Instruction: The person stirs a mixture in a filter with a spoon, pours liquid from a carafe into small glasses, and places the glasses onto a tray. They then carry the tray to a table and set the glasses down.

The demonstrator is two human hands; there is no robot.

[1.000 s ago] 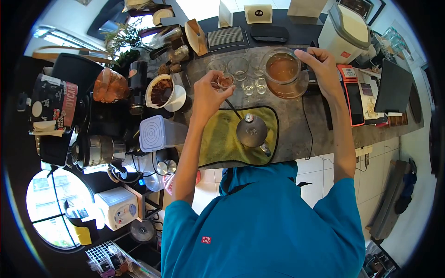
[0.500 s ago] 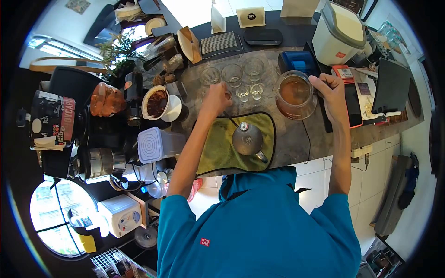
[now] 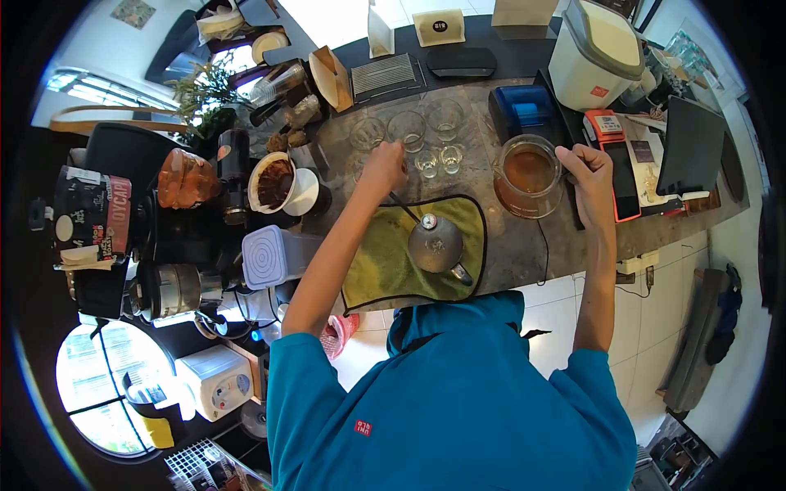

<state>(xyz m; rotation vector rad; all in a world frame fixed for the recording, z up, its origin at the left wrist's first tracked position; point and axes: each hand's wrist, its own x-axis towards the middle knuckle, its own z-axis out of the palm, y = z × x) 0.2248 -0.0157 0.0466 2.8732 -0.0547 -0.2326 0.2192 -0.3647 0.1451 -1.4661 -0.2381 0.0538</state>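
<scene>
My right hand (image 3: 591, 168) is closed on the handle of a glass coffee server (image 3: 529, 173), which holds brown coffee over the right part of the counter. My left hand (image 3: 385, 169) has its fingers closed beside several small glasses; whatever they grip is hidden beneath them. Just right of those fingers stand two small shot glasses (image 3: 450, 159), and beyond them a row of three larger clear glasses (image 3: 407, 131). Below, a grey gooseneck kettle (image 3: 435, 244) with a dial on its lid rests on an olive cloth (image 3: 372, 266), its spout pointing toward my left wrist.
At left are a dripper with wet grounds (image 3: 273, 182), a lidded plastic container (image 3: 266, 255) and a grinder. A blue-and-black device (image 3: 524, 110), a white bin (image 3: 596, 57), a red card terminal (image 3: 607, 127) and a dark screen (image 3: 692, 147) stand at right.
My right hand and the coffee server have shifted slightly right and toward me. My left hand stays near the small glasses, with its forearm moved a little left.
</scene>
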